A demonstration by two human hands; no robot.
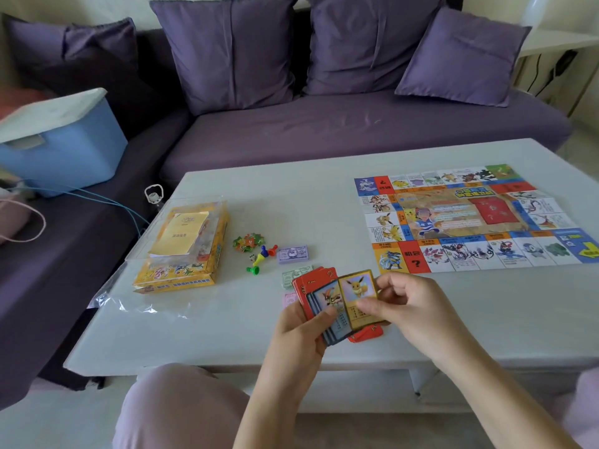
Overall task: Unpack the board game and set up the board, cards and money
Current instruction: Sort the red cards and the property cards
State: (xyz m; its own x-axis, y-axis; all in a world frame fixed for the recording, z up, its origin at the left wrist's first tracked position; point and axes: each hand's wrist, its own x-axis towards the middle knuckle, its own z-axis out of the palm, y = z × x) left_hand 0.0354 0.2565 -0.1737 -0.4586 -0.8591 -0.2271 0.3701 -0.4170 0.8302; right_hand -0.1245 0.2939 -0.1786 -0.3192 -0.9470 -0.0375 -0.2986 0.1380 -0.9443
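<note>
The paper game board (466, 218) lies unfolded flat on the right of the pale table (246, 319). My left hand (301, 332) grips a fanned stack of cards (327, 306), red ones behind blue-edged ones. My right hand (408, 303) pinches a gold-edged card (358, 296) at the front of the fan. A purple wad of money (292, 254) lies left of the board, and green money (295, 274) and pink money (289, 299) peek out behind the cards. The yellow game box (181, 254) sits at the table's left.
Coloured pawns (263, 254), dice and a heap of small tokens (248, 242) lie between box and money. Clear plastic wrap (136, 306) trails off the table's left edge. A purple sofa (324, 124) with cushions stands behind, with a blue bin (61, 150) on it.
</note>
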